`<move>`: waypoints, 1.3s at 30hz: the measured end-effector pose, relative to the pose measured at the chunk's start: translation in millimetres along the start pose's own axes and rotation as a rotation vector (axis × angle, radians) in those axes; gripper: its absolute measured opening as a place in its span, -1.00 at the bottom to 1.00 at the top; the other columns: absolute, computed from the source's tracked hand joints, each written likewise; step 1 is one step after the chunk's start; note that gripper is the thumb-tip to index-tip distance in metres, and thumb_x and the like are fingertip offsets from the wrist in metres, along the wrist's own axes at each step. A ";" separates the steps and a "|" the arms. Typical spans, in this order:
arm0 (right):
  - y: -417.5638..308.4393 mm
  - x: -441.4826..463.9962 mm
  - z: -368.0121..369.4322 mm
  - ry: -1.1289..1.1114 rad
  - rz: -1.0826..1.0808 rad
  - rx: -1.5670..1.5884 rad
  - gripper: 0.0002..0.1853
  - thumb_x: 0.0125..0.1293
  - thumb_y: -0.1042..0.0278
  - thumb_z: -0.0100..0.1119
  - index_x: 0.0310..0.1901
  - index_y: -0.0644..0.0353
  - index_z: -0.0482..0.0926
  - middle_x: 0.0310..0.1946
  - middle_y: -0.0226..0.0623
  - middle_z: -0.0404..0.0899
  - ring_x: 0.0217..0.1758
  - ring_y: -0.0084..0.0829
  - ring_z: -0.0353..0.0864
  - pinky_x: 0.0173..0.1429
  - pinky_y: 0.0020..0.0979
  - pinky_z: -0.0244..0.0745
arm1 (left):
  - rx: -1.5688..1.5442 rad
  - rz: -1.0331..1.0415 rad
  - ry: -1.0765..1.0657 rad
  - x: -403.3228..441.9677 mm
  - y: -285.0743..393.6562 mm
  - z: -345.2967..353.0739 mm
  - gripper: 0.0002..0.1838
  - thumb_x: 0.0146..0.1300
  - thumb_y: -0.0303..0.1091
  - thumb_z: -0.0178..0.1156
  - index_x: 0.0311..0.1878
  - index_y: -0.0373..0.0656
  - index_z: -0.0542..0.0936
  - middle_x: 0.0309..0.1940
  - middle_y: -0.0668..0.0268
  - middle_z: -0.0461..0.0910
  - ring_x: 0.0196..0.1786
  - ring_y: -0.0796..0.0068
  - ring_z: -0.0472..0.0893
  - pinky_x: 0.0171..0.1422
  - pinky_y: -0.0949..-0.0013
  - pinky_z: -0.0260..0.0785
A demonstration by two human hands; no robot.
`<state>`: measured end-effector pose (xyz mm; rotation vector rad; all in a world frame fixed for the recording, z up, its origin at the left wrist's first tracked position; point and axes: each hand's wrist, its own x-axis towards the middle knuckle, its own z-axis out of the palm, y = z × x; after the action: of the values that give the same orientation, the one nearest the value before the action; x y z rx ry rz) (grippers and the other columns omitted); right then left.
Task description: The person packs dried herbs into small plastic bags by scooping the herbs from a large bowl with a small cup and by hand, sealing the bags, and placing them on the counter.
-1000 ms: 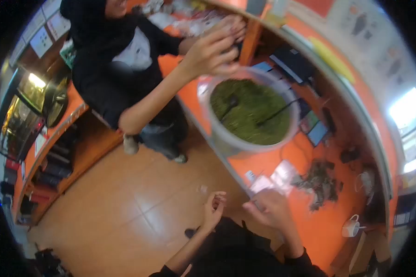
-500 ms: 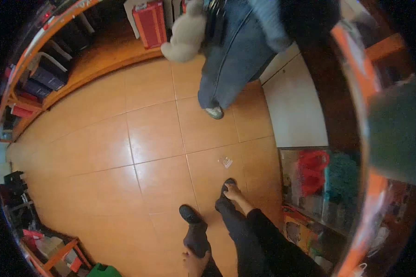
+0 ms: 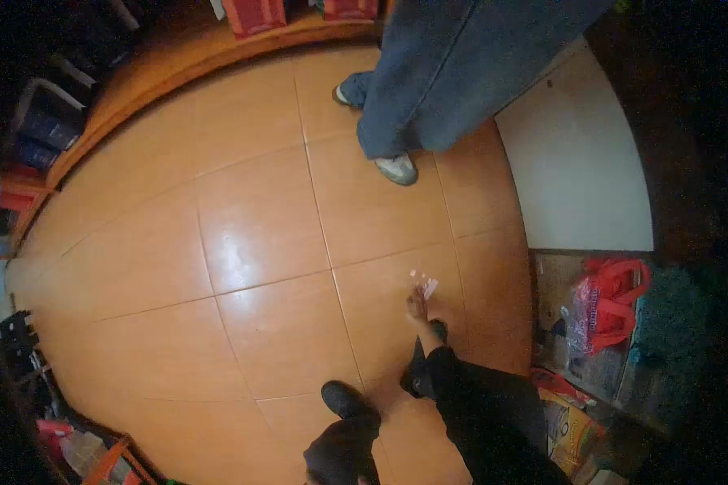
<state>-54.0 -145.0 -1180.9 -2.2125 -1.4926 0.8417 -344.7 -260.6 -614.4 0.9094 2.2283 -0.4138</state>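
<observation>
Tiled floor (image 3: pixel 154 242): we see it spread beneath and around our right hand (image 3: pixel 417 305).
Jeans (image 3: pixel 461 73): another person's, ahead of that hand, with a pale shoe (image 3: pixel 396 170) below.
Orange shelf (image 3: pixel 186 65): far ahead and to its left, bearing red boxes (image 3: pixel 255 14).
White panel (image 3: pixel 590 162): ahead and to its right.
Open compartment (image 3: pixel 552 283): to its right; we find a red bag (image 3: pixel 615 303) inside, partly clear, contents indistinct.
Right hand: fingers down at the scrap; we cannot tell whether they are parted or pinching it.
Left hand (image 3: pixel 312 478): slivers at the bottom edge; its state we cannot tell.
Pale scrap (image 3: pixel 431 286): on the floor, right at our right fingertips.
</observation>
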 end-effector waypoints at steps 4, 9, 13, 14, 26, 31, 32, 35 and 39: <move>13.9 -15.4 23.1 0.064 0.161 0.518 -0.38 0.38 0.30 0.03 0.39 0.50 0.26 0.38 0.24 0.28 0.49 0.07 0.23 0.55 -0.21 0.16 | -0.010 0.064 -0.079 -16.1 -7.4 1.0 0.05 0.18 0.29 0.28 0.49 -0.28 0.11 0.28 -0.27 0.31 0.24 -0.39 0.42 0.27 -0.21 0.37; -48.4 -22.9 -50.1 -0.338 0.042 -0.351 -0.30 0.38 0.30 0.10 0.54 -0.05 0.14 0.54 -0.28 0.19 0.47 -0.15 0.34 0.42 -0.23 0.35 | -0.043 0.103 -0.126 -38.3 -27.5 5.7 0.05 0.20 0.28 0.26 0.48 -0.32 0.10 0.26 -0.26 0.30 0.19 -0.35 0.45 0.26 -0.20 0.38; -10.9 9.8 -17.3 0.041 -0.342 -0.695 -0.32 0.44 0.11 -0.01 0.55 0.00 0.13 0.49 -0.02 0.20 0.55 0.02 0.14 0.57 0.03 -0.01 | -0.020 0.116 -0.041 -33.5 -30.9 15.1 0.04 0.14 0.28 0.31 0.45 -0.28 0.15 0.22 -0.21 0.34 0.14 -0.35 0.48 0.19 -0.19 0.40; -25.6 12.7 -24.5 -0.009 -0.218 -0.812 -0.30 0.45 0.13 0.04 0.57 -0.03 0.08 0.50 -0.11 0.22 0.57 -0.10 0.13 0.54 -0.11 0.10 | 0.018 0.105 -0.039 -31.3 -33.4 18.7 0.03 0.11 0.27 0.32 0.44 -0.26 0.17 0.20 -0.18 0.36 0.12 -0.35 0.48 0.16 -0.19 0.41; -85.9 -33.9 13.3 0.052 0.209 0.078 -0.41 0.61 0.11 -0.28 0.58 0.12 0.04 0.57 -0.07 0.07 0.64 -0.11 0.00 0.62 -0.10 -0.07 | 0.152 0.119 -0.006 -29.0 -41.8 8.9 0.03 0.18 0.31 0.23 0.45 -0.32 0.17 0.27 -0.32 0.34 0.15 -0.39 0.49 0.15 -0.21 0.43; -280.6 -107.7 -138.1 -0.142 0.091 0.380 -0.44 0.61 0.24 -0.21 0.53 0.28 0.11 0.59 -0.10 0.03 0.66 -0.22 -0.02 0.66 -0.26 -0.13 | -0.024 0.200 -0.122 -29.8 -70.9 -1.2 -0.02 0.30 0.31 0.10 0.47 -0.37 0.17 0.32 -0.33 0.31 0.25 -0.36 0.44 0.24 -0.18 0.41; -314.1 -133.9 -159.8 -0.107 0.044 0.390 -0.44 0.61 0.24 -0.21 0.53 0.28 0.11 0.59 -0.10 0.03 0.66 -0.22 -0.02 0.66 -0.26 -0.13 | -0.035 0.207 -0.187 -27.4 -84.5 3.5 -0.08 0.36 0.27 0.07 0.46 -0.38 0.19 0.35 -0.27 0.31 0.31 -0.28 0.42 0.28 -0.17 0.39; -421.8 -205.4 -267.1 -0.270 -0.345 0.520 -0.48 0.50 0.46 -0.07 0.47 0.23 0.27 0.50 -0.10 0.26 0.55 -0.21 0.24 0.58 -0.19 0.10 | -0.450 0.134 -0.322 -19.4 -80.9 -19.2 -0.07 0.31 0.29 0.13 0.46 -0.30 0.21 0.36 -0.22 0.33 0.29 -0.16 0.47 0.27 -0.14 0.41; -521.9 -294.9 -427.9 -0.587 -0.670 0.529 -0.54 0.52 0.32 -0.02 0.37 0.26 0.41 0.43 -0.13 0.36 0.48 -0.11 0.34 0.57 -0.15 0.15 | -1.558 -0.017 -0.612 -46.9 -33.2 -125.0 -0.07 0.25 0.32 0.22 0.46 -0.18 0.23 0.36 -0.15 0.34 0.27 0.00 0.53 0.26 -0.10 0.44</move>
<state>-234.4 -193.7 -468.4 -1.0179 -1.8093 1.4765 -403.4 -242.9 -491.3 -0.1161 1.3212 0.8642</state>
